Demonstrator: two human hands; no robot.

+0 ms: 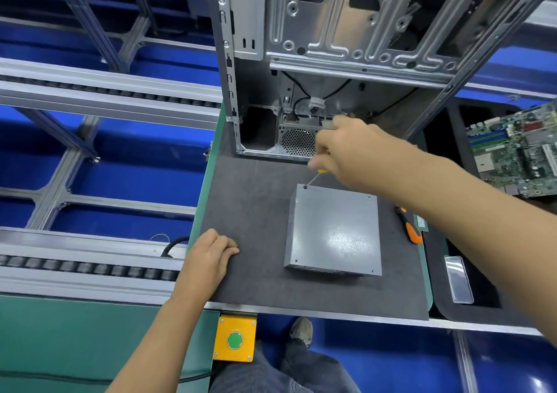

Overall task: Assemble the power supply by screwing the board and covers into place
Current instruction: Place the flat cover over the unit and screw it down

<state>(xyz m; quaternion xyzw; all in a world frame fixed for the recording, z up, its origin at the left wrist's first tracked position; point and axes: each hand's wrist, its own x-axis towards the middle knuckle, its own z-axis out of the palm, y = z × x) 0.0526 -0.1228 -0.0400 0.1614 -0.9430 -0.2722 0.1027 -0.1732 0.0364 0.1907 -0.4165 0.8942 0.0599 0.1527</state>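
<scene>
A grey metal power supply box (334, 230) lies flat on the dark mat (256, 211) with its cover on top. My right hand (352, 148) grips a yellow-handled screwdriver (313, 178); its tip sits at the box's far left corner hole. My left hand (208, 257) rests knuckles-up on the mat's left edge, fingers curled under and holding nothing, well left of the box.
An open computer case (331, 61) stands at the back of the mat. An orange-and-black screwdriver (410, 227) lies right of the box. A green motherboard (518, 151) and a clear plastic piece (458, 278) lie on a black tray at right. A yellow button box (235, 340) hangs below the bench.
</scene>
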